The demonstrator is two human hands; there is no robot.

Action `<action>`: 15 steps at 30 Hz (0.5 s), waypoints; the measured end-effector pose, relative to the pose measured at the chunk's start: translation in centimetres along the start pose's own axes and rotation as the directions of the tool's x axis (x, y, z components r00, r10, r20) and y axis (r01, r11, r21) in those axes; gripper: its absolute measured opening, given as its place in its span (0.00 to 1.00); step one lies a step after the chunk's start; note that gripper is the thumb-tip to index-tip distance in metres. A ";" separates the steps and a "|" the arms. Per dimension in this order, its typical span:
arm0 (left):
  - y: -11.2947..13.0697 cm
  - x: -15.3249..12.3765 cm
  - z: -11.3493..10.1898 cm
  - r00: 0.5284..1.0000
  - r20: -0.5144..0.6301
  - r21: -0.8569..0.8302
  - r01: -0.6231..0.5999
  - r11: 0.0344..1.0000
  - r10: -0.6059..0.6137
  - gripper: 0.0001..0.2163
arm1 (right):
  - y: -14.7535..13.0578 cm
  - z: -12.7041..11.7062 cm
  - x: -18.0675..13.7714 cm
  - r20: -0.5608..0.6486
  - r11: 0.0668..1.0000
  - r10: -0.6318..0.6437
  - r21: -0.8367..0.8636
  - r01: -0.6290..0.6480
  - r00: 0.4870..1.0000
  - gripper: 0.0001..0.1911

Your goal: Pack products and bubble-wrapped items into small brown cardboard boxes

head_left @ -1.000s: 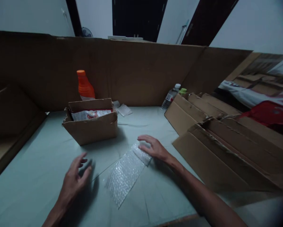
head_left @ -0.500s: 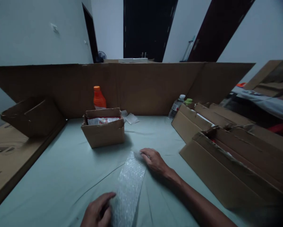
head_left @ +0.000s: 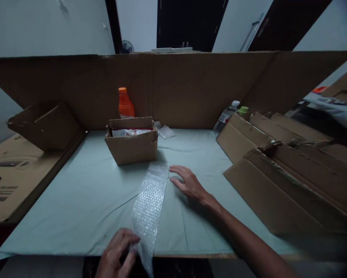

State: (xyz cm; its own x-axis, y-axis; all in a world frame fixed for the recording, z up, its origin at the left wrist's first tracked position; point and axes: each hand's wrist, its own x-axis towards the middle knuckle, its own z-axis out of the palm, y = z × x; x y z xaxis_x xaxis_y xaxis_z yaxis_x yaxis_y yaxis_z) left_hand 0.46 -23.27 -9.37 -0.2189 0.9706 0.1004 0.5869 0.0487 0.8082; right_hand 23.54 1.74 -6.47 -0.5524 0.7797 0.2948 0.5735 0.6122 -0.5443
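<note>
A long strip of clear bubble wrap (head_left: 151,200) lies on the pale green cloth, its near end drooping over the front edge. At that near end is my left hand (head_left: 117,253), thumb and forefinger curled onto the wrap's left edge. My right hand (head_left: 187,183) rests by the strip's far right corner, fingers apart, with the fingertips at the wrap's edge and nothing held. Just beyond the strip stands a small open cardboard box (head_left: 132,148) with plastic-wrapped contents showing at its top.
Behind the small box stands an orange bottle (head_left: 125,104); a folded clear plastic piece (head_left: 166,132) lies beside it. Larger cardboard boxes (head_left: 266,189) and a clear bottle (head_left: 225,117) are at right. Another open box (head_left: 51,127) sits left. A tall cardboard panel (head_left: 196,88) closes the back.
The view has tilted down, bringing the table's front edge into sight. The bubble wrap lies flatter at its far end, and my right hand's fingers have spread at its edge.
</note>
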 end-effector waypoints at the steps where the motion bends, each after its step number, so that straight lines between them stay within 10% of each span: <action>1: 0.4 1.0 -0.3 0.998 -0.027 0.010 -0.054 0.998 0.054 0.14 | -0.1 -0.5 -1.9 0.018 1.000 -0.011 0.023 0.010 1.000 0.15; 7: 2.6 8.6 -1.5 0.988 0.005 0.118 -0.157 0.981 0.157 0.11 | -2.9 -0.8 -9.8 -0.021 0.988 0.038 0.150 -0.034 0.999 0.14; 15: 0.2 14.4 1.9 0.994 0.106 0.250 -0.023 0.968 -0.003 0.08 | -9.0 3.1 -9.4 0.020 0.984 -0.150 0.105 0.147 0.988 0.20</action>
State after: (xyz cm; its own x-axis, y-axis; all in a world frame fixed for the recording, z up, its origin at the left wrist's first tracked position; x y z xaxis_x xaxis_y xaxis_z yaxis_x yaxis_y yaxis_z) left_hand -1.13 -8.89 -8.88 -0.1373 0.9899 0.0360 0.7683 0.0835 0.6346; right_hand 21.72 -11.51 -6.76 -0.6445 0.6761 0.3572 0.4194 0.7032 -0.5742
